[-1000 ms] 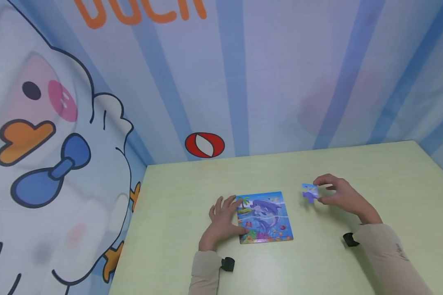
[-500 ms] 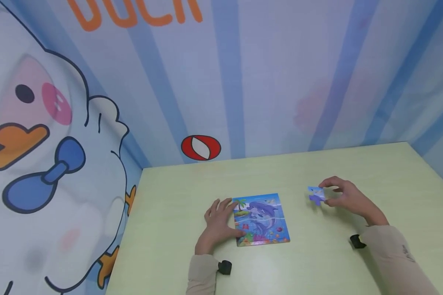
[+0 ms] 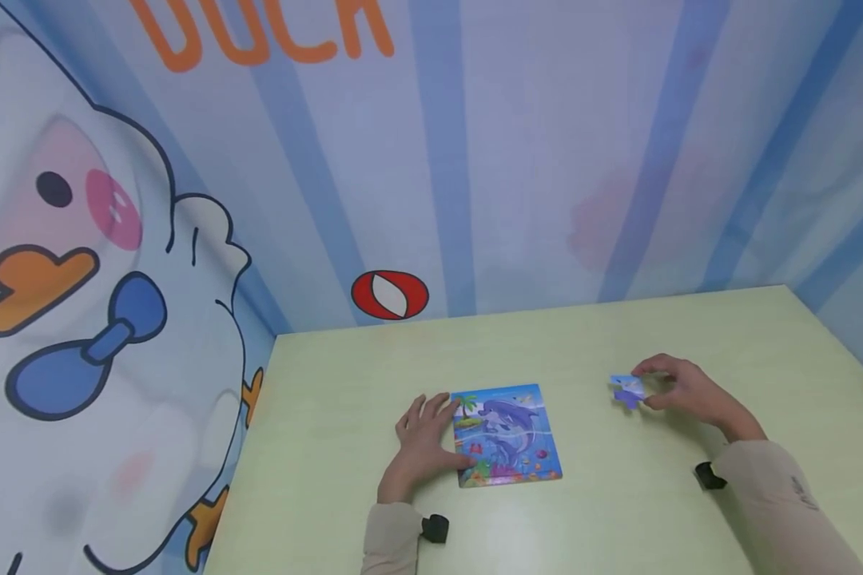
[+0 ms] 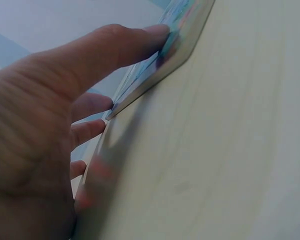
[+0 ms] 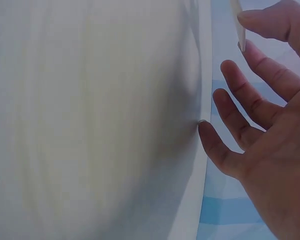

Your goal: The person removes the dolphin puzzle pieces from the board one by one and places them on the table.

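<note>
A square dolphin jigsaw puzzle lies flat on the pale table. My left hand rests at its left side, fingers spread, with the thumb on the lower left corner and the index fingertip at the upper left. In the left wrist view, the thumb reaches over the puzzle's edge. Off to the right, my right hand pinches a blue and purple jigsaw piece between thumb and index finger, above the table. The right wrist view shows this piece edge-on, the other fingers spread below it.
The pale table meets a striped blue cloth backdrop at its far edge. A large cartoon duck is printed on the cloth at the left. Each wrist carries a small black camera.
My right hand has moved a little to the right with the jigsaw piece, widening the gap to the puzzle. The left hand stays at the puzzle's left side. The head view has shifted slightly.
</note>
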Demonstrator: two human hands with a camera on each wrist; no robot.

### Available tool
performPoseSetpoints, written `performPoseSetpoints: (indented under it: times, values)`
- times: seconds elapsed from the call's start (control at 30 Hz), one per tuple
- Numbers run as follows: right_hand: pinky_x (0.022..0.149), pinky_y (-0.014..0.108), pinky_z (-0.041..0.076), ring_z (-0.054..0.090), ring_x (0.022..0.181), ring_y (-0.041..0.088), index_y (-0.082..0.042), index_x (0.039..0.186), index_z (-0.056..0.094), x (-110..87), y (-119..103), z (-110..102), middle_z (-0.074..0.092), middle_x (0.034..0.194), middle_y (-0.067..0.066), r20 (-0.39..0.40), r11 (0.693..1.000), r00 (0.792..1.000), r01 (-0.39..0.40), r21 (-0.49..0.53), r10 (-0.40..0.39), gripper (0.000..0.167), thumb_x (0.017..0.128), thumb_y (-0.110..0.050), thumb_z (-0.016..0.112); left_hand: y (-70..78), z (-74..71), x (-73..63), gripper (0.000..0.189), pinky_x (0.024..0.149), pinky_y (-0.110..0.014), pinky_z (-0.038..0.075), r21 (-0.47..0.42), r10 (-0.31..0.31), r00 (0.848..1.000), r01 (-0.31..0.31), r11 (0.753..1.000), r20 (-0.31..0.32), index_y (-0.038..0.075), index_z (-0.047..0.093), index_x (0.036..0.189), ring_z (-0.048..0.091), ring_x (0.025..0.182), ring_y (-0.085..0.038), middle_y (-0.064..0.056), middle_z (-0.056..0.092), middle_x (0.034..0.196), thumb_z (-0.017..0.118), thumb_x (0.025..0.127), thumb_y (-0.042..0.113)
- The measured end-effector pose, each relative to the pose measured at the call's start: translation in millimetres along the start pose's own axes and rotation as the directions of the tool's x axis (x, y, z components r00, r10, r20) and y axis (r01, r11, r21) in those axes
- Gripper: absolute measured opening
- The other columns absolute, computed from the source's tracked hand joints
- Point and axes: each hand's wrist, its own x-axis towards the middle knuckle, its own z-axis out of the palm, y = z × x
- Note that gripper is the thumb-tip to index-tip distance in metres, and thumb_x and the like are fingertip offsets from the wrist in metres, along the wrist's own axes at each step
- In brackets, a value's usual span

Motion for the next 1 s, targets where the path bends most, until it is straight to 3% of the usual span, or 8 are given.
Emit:
performPoseSetpoints:
  times: [0.23,0.37,0.47,0.53,0.77,1.0]
  values:
    - [0.089,0.025,0.045,0.051,0.118,0.032,0.003,0.117,0.068,2.1,3,4,0.061,0.124,0.021,0.050,0.997,0.996,-0.065,-0.038,0.067,0.039,0.081,-0.001,0.080,-3.3,-1.7,-0.7,0.097,0.113,-0.065,0.010,-0.003,0.002,1.000,-0.002,1.000,0.014,0.010,0.042,0.155,0.009,0.151,-0.041,-0.007,0.032,0.162,0.084,0.075,0.046]
    - [0.092,0.041,0.046,0.051,0.119,0.044,0.002,0.116,0.068,5.1,5,3,0.060,0.124,0.023,0.068,0.996,0.996,-0.058,-0.072,0.063,0.037,0.080,-0.001,0.079,-4.3,-1.1,-0.5,0.096,0.114,-0.064,0.009,-0.015,0.010,1.000,-0.009,1.000,0.018,0.011,0.041,0.156,0.008,0.151,-0.041,-0.006,0.032,0.163,0.084,0.076,0.045]
    - [0.093,0.052,0.044,0.051,0.118,0.047,0.000,0.114,0.069,7.4,8,2,0.060,0.124,0.025,0.075,0.995,0.996,-0.049,-0.084,0.055,0.035,0.080,-0.001,0.079,-4.2,-1.1,0.0,0.096,0.114,-0.064,0.008,-0.030,0.007,1.000,-0.007,1.000,0.022,0.012,0.041,0.156,0.006,0.152,-0.041,-0.005,0.031,0.163,0.084,0.076,0.044]
    - [0.093,0.052,0.043,0.050,0.118,0.047,0.000,0.112,0.070,8.1,11,1,0.060,0.123,0.025,0.078,0.996,0.996,-0.038,-0.086,0.045,0.034,0.079,-0.001,0.080,-3.6,-0.9,0.4,0.096,0.114,-0.064,0.008,-0.037,0.006,1.000,-0.005,0.999,0.019,0.011,0.041,0.156,0.006,0.151,-0.041,-0.005,0.031,0.163,0.084,0.076,0.044]
    - [0.089,0.035,0.044,0.052,0.113,0.038,-0.003,0.110,0.072,4.9,16,-3,0.061,0.121,0.021,0.052,0.993,0.999,-0.003,-0.117,0.009,0.035,0.077,-0.001,0.082,-2.3,-0.5,0.0,0.096,0.114,-0.064,0.007,-0.038,-0.002,1.000,0.002,0.999,0.019,0.009,0.041,0.155,0.006,0.151,-0.041,-0.005,0.031,0.163,0.084,0.076,0.042]
    - [0.096,0.064,0.040,0.046,0.122,0.054,0.009,0.124,0.063,4.2,9,-2,0.054,0.130,0.033,0.084,0.994,0.995,-0.050,-0.093,0.058,0.048,0.080,-0.001,0.081,-3.5,-1.4,0.7,0.097,0.115,-0.063,0.006,-0.032,0.016,1.000,-0.015,0.999,0.025,0.009,0.040,0.156,0.005,0.152,-0.041,-0.006,0.030,0.164,0.085,0.077,0.042]
